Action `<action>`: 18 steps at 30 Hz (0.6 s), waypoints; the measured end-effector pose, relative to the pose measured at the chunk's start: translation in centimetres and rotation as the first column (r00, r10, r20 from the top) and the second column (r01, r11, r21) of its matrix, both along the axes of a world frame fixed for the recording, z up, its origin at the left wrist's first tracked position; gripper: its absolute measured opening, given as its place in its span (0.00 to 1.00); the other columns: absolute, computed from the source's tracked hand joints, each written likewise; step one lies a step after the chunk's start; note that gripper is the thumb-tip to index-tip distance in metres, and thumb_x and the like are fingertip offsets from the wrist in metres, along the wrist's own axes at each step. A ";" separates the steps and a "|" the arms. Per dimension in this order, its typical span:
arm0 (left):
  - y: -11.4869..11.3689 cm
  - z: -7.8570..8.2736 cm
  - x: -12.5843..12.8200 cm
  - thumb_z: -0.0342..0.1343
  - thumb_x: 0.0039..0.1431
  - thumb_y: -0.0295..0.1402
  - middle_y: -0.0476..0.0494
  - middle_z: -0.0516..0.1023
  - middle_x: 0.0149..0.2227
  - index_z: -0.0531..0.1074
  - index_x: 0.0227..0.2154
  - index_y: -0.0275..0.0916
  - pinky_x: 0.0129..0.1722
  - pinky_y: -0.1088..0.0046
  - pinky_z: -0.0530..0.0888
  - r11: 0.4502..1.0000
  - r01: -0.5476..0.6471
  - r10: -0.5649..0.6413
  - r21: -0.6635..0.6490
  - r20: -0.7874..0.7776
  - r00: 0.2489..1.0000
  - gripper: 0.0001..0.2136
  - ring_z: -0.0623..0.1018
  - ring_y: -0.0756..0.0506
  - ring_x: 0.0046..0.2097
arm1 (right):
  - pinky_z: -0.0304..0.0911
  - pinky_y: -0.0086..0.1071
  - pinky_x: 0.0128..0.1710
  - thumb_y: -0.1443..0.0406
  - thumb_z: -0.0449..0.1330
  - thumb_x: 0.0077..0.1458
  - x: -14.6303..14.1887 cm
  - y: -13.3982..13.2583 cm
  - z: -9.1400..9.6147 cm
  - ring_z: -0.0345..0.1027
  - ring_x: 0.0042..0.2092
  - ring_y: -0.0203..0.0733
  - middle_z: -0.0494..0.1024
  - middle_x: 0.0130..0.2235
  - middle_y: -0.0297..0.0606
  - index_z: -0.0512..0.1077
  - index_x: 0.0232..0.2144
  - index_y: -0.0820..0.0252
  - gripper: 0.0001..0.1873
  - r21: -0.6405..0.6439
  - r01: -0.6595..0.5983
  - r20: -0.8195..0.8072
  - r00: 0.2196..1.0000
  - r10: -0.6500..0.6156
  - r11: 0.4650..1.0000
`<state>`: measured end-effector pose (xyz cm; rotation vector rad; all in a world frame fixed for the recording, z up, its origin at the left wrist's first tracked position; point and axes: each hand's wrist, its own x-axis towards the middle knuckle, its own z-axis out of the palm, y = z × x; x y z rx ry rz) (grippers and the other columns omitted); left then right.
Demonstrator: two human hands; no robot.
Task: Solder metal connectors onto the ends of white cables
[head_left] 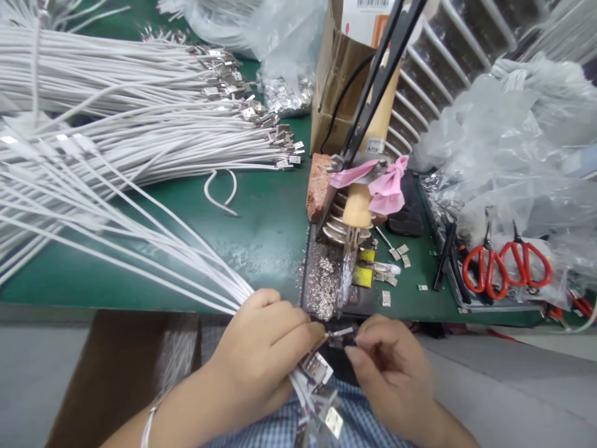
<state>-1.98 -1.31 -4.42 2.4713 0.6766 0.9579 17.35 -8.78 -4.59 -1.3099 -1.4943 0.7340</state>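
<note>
My left hand (pixel 268 348) is wrapped round a bundle of white cables (pixel 219 274). Metal USB plugs (pixel 317 370) hang out below its fingers, above a blue checked cloth. One cable end with a small metal plug (pixel 340 333) sticks out past my left fingertips toward the right. Close to that plug, my right hand (pixel 394 364) has its thumb and forefinger curled near each other; what they pinch, if anything, is too small to make out. Just above the plug, the tip of a wooden-handled soldering iron (pixel 347 274) points down, its handle tied with a pink strip (pixel 389 186).
Bundled white cables with USB plugs (pixel 261 134) cover the left of the green table (pixel 261 230). Solder crumbs (pixel 324 286) lie under the iron. A brick (pixel 319 183) and cardboard box (pixel 326 93) stand behind. Red-handled snips (pixel 485 267) and plastic bags (pixel 504 143) are at right.
</note>
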 end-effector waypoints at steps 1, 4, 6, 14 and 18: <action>0.0 -0.1 0.0 0.49 0.61 0.21 0.49 0.75 0.27 0.72 0.40 0.37 0.32 0.66 0.60 1.000 -0.004 0.004 0.003 0.002 1.000 0.10 0.71 0.49 0.26 | 0.60 0.25 0.20 0.63 0.58 0.63 -0.1 0.1 0.1 0.63 0.22 0.34 0.69 0.25 0.30 0.66 0.36 0.54 0.03 0.025 -0.023 0.055 0.998 0.022 0.999; 0.0 -0.2 0.1 0.49 0.61 0.22 0.49 0.74 0.26 0.72 0.39 0.37 0.32 0.65 0.59 1.000 -0.007 0.007 0.015 0.007 1.000 0.09 0.70 0.48 0.26 | 0.54 0.24 0.18 0.62 0.61 0.61 -0.4 0.8 0.3 0.59 0.21 0.31 0.68 0.25 0.29 0.68 0.33 0.56 0.06 0.033 -0.046 0.151 0.988 0.041 0.998; 0.0 -0.3 0.1 0.48 0.60 0.21 0.49 0.75 0.26 0.72 0.39 0.36 0.32 0.65 0.58 1.000 0.003 -0.003 0.021 0.004 1.000 0.10 0.70 0.48 0.26 | 0.52 0.24 0.18 0.63 0.61 0.61 -0.7 1.1 0.3 0.57 0.21 0.30 0.67 0.24 0.28 0.67 0.32 0.56 0.07 0.037 -0.026 0.177 0.984 0.019 0.999; 0.1 -0.4 -0.2 0.47 0.57 0.18 0.48 0.77 0.28 0.72 0.40 0.37 0.32 0.64 0.58 0.999 0.052 -0.052 0.006 -0.001 0.999 0.13 0.70 0.47 0.27 | 0.59 0.27 0.24 0.69 0.54 0.63 -0.8 1.3 0.6 0.64 0.26 0.34 0.71 0.26 0.31 0.67 0.32 0.57 0.07 0.077 -0.072 0.269 0.962 0.049 0.994; 0.5 -0.4 -0.5 0.47 0.56 0.18 0.46 0.78 0.29 0.72 0.43 0.36 0.34 0.63 0.58 0.993 0.116 -0.116 -0.007 -0.019 0.993 0.16 0.72 0.46 0.28 | 0.59 0.28 0.27 0.68 0.52 0.64 0.1 1.4 1.0 0.65 0.27 0.35 0.72 0.25 0.31 0.66 0.31 0.57 0.09 0.068 -0.204 0.311 0.934 0.173 0.977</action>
